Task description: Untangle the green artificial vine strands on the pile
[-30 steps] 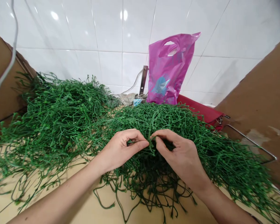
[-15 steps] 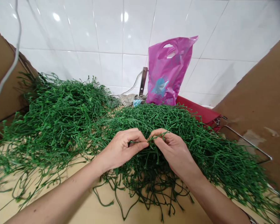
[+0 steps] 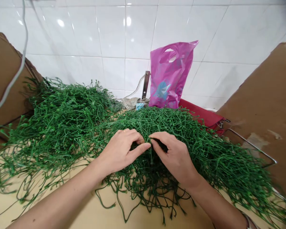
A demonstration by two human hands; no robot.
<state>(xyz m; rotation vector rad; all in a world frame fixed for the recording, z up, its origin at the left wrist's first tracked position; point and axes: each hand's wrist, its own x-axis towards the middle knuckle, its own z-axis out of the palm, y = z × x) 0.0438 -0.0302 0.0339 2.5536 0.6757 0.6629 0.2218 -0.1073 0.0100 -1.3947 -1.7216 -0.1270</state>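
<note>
Green plastic-looking stems with small branched tips form a wide pile (image 3: 219, 159) across the middle and right of the table. Over its centre, my left hand (image 3: 124, 149) and my right hand (image 3: 173, 154) meet almost fingertip to fingertip. Thumb and fingers of my right hand pinch a thin green stem (image 3: 151, 154) that hangs down between the hands. My left thumb reaches to the same stem, with the left fingers curled close above; their exact hold on it is partly hidden.
Another green heap (image 3: 69, 117) lies at left. Behind stand a pink plastic bag (image 3: 168, 79), a metal bracket (image 3: 146, 84) and a red bag (image 3: 200, 114) against white tiles. Cardboard (image 3: 264, 105) rises at right and more (image 3: 7, 70) at left, crossed by a white cable (image 3: 22, 60).
The stem piece that lay across my right fingers no longer shows there; a stem now hangs down between my fingertips. My left fingers have lifted slightly from the thumb. The view has tilted up a little.
</note>
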